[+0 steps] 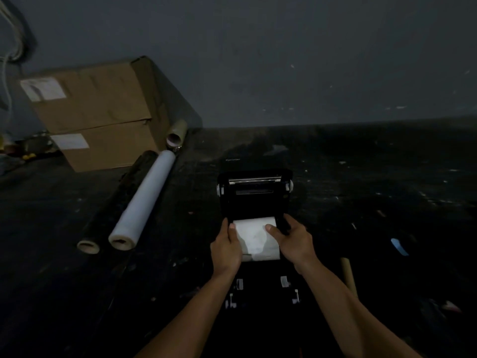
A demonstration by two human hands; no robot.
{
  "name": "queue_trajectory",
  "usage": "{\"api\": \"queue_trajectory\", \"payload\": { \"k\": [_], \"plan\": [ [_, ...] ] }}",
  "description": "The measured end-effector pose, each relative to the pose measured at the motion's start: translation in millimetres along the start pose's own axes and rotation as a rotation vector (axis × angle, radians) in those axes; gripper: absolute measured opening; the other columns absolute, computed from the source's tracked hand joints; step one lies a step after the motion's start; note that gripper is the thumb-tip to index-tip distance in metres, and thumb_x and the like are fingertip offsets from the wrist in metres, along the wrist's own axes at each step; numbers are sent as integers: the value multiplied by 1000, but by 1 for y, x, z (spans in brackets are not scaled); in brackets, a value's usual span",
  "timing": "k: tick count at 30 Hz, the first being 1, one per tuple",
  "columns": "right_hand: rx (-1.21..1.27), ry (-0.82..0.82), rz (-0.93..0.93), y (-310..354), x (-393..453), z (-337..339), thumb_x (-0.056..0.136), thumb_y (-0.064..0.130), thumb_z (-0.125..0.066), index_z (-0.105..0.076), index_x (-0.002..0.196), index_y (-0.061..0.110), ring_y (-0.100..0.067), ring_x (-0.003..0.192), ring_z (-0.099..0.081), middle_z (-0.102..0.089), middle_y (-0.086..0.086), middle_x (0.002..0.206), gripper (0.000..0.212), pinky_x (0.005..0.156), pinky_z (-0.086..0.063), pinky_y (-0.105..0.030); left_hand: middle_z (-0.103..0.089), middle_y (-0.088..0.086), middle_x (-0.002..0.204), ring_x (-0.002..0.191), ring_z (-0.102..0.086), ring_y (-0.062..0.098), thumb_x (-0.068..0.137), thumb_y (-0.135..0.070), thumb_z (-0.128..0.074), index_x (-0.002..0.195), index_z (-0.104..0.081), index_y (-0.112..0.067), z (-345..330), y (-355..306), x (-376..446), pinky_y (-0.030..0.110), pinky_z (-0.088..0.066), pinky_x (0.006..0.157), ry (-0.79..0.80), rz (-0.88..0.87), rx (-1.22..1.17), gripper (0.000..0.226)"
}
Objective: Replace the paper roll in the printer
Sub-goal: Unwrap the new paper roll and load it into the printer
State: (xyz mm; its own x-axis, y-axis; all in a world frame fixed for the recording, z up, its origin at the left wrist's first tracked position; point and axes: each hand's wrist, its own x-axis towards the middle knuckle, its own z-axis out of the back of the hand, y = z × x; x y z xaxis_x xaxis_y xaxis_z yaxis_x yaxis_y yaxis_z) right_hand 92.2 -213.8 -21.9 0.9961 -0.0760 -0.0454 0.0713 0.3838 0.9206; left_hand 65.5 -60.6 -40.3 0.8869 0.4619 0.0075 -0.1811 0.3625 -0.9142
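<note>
Dim grey wall (pixel 284 60) rises behind a dark, scuffed bench (pixel 387 189) flecked with pale marks. Near the middle of the bench sits a black printer (pixel 254 189), its lid swung open toward the far edge; faint lettering just beyond the lid reads "Xprinter". The paper roll (pixel 258 239) lies in the printer's open bay, white, with a loose sheet drawn toward the near edge. Both hands are on it — the left hand (pixel 227 248) grips the roll's left end, thumb lying over the top of the paper, and the right hand (pixel 291 241) clasps the right end, thumb pressed on the sheet and fingers curled round the side. Small white clips show on the dark printer body below the wrists.

Toward the far-left corner two cardboard boxes (pixel 98 117) are stacked, each carrying a white label too blurred to read. Beside them a long white roll (pixel 144 200) lies diagonally, a dark roll (pixel 113 205) alongside it, and a short cardboard tube (pixel 176 134) touching the lower box. A blue scrap (pixel 398 246) lies near the right edge.
</note>
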Motion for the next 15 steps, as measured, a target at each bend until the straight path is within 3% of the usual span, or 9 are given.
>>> {"api": "queue_trajectory", "payload": {
  "k": [4,11,15],
  "plan": [
    [3,-2,-13,-6,-2,0,77,43,-70,-53,129,19,-20,108,-60,-65,-5,118,60,84,-42,-20,-50,9,141,125,-48,24,101,-34,-32,144,-36,-20,-5,-1,-2,17,-28,95,-19,11,1,45],
    [-89,42,-3,0,1,3,80,46,-66,-45,135,9,-28,123,-50,-54,-13,134,69,101,-41,-30,-53,14,137,123,-50,30,101,-33,-31,142,-41,-15,-7,-7,-3,28,-36,103,-58,20,44,46],
    [-109,67,-11,3,4,5,80,46,-65,-47,134,9,-27,121,-51,-55,-14,133,68,99,-42,-28,-55,16,135,122,-51,32,101,-31,-31,140,-44,-15,-7,-10,-5,29,-37,103,-78,18,67,44]
  ]
}}
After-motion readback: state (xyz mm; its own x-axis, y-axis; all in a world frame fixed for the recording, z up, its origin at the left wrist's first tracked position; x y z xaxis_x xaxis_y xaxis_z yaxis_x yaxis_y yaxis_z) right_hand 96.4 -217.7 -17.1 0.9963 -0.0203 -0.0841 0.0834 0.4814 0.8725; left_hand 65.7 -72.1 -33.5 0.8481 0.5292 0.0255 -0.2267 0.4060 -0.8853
